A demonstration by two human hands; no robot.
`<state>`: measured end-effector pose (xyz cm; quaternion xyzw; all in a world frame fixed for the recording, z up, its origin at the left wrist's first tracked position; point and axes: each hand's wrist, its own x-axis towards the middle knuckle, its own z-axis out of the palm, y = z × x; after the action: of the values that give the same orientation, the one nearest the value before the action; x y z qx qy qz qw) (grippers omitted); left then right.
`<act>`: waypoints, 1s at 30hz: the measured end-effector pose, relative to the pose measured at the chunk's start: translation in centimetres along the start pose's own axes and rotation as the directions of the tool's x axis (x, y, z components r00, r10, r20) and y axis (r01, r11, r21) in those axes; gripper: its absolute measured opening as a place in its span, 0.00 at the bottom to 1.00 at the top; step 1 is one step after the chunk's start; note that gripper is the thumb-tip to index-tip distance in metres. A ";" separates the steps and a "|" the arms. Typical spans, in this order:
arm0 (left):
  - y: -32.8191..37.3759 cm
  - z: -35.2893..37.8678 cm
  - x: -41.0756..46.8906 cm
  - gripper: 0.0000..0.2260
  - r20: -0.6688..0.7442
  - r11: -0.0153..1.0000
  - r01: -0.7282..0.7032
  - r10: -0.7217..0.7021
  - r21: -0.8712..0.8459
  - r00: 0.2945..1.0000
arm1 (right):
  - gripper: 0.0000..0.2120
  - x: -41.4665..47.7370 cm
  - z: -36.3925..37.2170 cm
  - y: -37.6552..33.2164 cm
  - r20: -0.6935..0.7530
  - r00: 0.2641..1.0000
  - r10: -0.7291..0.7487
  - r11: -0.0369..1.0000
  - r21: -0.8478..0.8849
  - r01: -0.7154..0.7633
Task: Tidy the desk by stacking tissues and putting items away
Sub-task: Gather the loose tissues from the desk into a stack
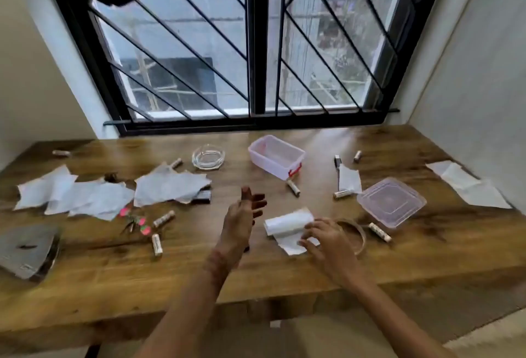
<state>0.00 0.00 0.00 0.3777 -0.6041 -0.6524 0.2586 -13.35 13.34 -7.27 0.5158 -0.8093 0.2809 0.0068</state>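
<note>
A folded white tissue (287,223) lies on the wooden desk (284,269) in front of me. My right hand (324,241) rests its fingertips on the tissue's near right corner, pressing it down. My left hand (242,221) hovers open just left of the tissue, fingers spread and holding nothing. Several loose tissues (85,195) lie crumpled at the left, one small tissue (348,179) sits right of centre, and more (466,184) lie at the far right edge. Several batteries, such as one (293,188) near the box, are scattered about.
An open clear plastic box (276,155) stands at the back centre, its lid (391,201) lying to the right. A glass ashtray (208,157) sits left of the box. A tape ring (355,235), pink hair clips (136,219), a pen (338,169) and a grey pouch (27,249) also lie here.
</note>
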 end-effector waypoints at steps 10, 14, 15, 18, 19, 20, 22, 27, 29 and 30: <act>-3.5 2.1 -0.8 0.18 -0.086 0.946 0.233 -0.257 -0.226 0.962 | 0.06 0.8 1.6 2.4 0.074 0.989 -0.130 0.983 -0.122 0.138; -4.5 2.7 -1.7 0.14 -0.131 0.901 0.270 -0.330 -0.340 0.935 | 0.02 1.5 1.6 1.8 0.120 0.992 -0.051 0.999 -0.013 0.052; -4.7 2.8 -2.0 0.14 -0.143 0.893 0.272 -0.340 -0.360 0.929 | 0.03 1.8 1.3 1.5 0.126 0.992 0.015 0.996 0.083 -0.025; -5.2 3.4 -2.5 0.14 -0.155 0.853 0.305 -0.401 -0.424 0.903 | 0.03 2.5 -0.2 0.1 0.136 0.976 0.173 0.903 0.373 -0.212; -5.3 3.8 -2.7 0.14 -0.144 0.839 0.317 -0.415 -0.442 0.898 | 0.02 2.6 -0.6 -0.5 0.152 0.970 0.191 0.869 0.434 -0.239; -5.2 4.1 -2.9 0.14 -0.121 0.827 0.330 -0.424 -0.456 0.897 | 0.02 2.6 -1.1 -1.1 0.170 0.967 0.191 0.841 0.480 -0.250; -4.9 4.8 -3.1 0.18 -0.054 0.802 0.328 -0.407 -0.500 0.912 | 0.03 2.5 -1.5 -2.5 0.214 0.964 0.155 0.807 0.535 -0.249; -3.7 5.2 -2.8 0.23 -0.003 0.783 0.246 -0.302 -0.571 0.953 | 0.03 1.3 -0.1 -4.7 0.221 0.974 0.054 0.804 0.569 -0.174; -3.8 4.8 -2.4 0.16 -0.105 0.792 0.252 -0.368 -0.557 0.924 | 0.06 0.8 0.6 -5.2 0.224 0.973 0.049 0.782 0.598 -0.177; -3.9 4.4 -2.4 0.13 -0.152 0.794 0.271 -0.411 -0.544 0.899 | 0.06 0.7 0.8 -5.4 0.233 0.971 0.041 0.769 0.614 -0.180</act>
<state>-1.69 5.01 -3.43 0.4822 -0.2912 -0.7684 0.3038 -8.91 10.71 -5.35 0.4655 -0.6937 0.4805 -0.2669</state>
